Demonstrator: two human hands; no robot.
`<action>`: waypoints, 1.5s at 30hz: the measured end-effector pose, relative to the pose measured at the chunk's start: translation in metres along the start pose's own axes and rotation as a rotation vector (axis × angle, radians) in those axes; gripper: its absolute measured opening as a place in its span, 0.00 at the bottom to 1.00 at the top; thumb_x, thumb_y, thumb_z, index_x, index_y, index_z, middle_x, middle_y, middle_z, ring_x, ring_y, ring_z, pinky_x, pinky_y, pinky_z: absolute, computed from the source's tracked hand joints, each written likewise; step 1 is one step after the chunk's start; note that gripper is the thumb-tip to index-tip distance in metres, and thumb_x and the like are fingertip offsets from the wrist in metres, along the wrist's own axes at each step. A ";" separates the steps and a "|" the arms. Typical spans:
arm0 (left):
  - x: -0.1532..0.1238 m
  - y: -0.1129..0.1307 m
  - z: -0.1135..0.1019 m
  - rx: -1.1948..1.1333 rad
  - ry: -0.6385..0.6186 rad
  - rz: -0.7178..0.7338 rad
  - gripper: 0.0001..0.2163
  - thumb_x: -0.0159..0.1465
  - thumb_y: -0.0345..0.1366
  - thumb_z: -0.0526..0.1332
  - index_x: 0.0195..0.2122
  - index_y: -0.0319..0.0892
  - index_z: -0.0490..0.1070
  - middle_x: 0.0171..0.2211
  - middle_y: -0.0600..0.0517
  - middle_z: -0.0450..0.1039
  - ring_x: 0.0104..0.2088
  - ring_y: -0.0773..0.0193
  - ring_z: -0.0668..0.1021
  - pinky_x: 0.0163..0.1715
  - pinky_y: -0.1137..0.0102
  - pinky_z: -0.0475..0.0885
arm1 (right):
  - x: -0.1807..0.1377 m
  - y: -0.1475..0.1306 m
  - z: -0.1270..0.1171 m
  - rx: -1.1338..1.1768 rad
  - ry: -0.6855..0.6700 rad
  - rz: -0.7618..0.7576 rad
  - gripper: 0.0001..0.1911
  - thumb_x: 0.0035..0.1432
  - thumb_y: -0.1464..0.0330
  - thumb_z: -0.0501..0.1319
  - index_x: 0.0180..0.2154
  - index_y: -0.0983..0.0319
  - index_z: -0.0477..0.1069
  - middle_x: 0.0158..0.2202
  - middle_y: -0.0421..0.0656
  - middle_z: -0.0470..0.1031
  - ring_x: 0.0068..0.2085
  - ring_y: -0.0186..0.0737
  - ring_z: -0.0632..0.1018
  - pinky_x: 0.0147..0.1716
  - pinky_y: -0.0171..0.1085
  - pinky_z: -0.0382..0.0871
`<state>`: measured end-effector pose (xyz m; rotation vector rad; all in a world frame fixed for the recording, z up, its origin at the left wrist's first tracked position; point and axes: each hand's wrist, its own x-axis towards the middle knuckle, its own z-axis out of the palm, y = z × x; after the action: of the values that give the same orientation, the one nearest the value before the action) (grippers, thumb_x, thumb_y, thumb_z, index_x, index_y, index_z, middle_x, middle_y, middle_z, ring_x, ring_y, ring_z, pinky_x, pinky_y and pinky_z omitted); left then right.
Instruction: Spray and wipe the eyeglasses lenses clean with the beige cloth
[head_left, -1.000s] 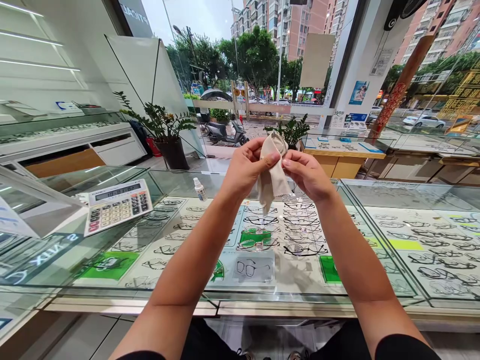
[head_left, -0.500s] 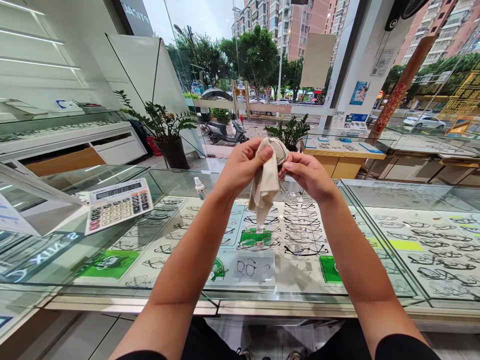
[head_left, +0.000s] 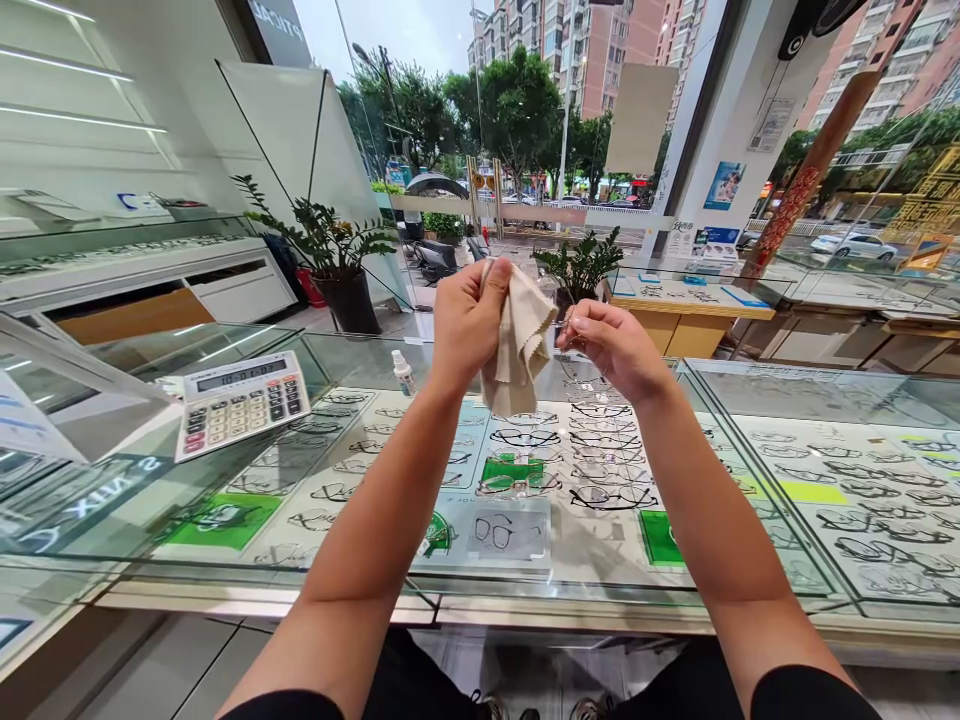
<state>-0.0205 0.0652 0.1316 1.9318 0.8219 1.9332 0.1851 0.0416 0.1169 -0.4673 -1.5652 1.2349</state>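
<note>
My left hand (head_left: pixel 472 315) is closed around a beige cleaning cloth (head_left: pixel 519 345) with zigzag edges, its thumb pressed on top and the loose part hanging down. My right hand (head_left: pixel 611 345) pinches a thin metal part of a pair of eyeglasses (head_left: pixel 561 323) at the cloth's right edge. The cloth hides most of these eyeglasses, lenses included. Both hands are raised above a glass display counter (head_left: pixel 585 575), in which rows of spectacle frames (head_left: pixel 611 497) lie.
A calculator (head_left: pixel 244 400) lies on the glass at the left, and a small white bottle (head_left: pixel 403 373) stands near the counter's far edge. Potted plants (head_left: pixel 349 300) stand beyond, before a large window. Another glass display case (head_left: pixel 840 385) adjoins at the right.
My left hand has shifted slightly left and up, and the cloth now spreads over the eyeglasses, covering the rounded lens shape seen before. My right hand still pinches the frame, slightly lower.
</note>
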 end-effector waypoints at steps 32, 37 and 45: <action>0.011 -0.006 -0.045 0.467 -0.254 0.122 0.22 0.65 0.46 0.69 0.58 0.45 0.75 0.59 0.42 0.79 0.57 0.48 0.80 0.59 0.56 0.74 | -0.005 -0.013 -0.012 0.065 -0.072 0.016 0.12 0.61 0.61 0.70 0.29 0.59 0.76 0.32 0.41 0.74 0.35 0.37 0.74 0.41 0.39 0.71; -0.001 0.039 -0.032 0.330 -0.407 0.473 0.37 0.60 0.50 0.77 0.67 0.43 0.71 0.66 0.40 0.74 0.66 0.45 0.75 0.69 0.53 0.68 | -0.008 -0.019 -0.016 0.045 -0.108 0.069 0.13 0.60 0.60 0.71 0.29 0.59 0.75 0.32 0.41 0.73 0.35 0.38 0.74 0.40 0.40 0.72; -0.006 0.037 -0.019 0.273 -0.376 0.453 0.26 0.61 0.52 0.77 0.56 0.47 0.79 0.52 0.46 0.83 0.51 0.53 0.82 0.53 0.62 0.77 | -0.014 -0.028 -0.014 -0.006 -0.128 0.089 0.13 0.61 0.61 0.71 0.28 0.59 0.75 0.31 0.41 0.74 0.35 0.38 0.75 0.41 0.40 0.71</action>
<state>-0.0321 0.0286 0.1490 2.7322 0.5992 1.6411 0.2103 0.0260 0.1342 -0.4740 -1.6711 1.3513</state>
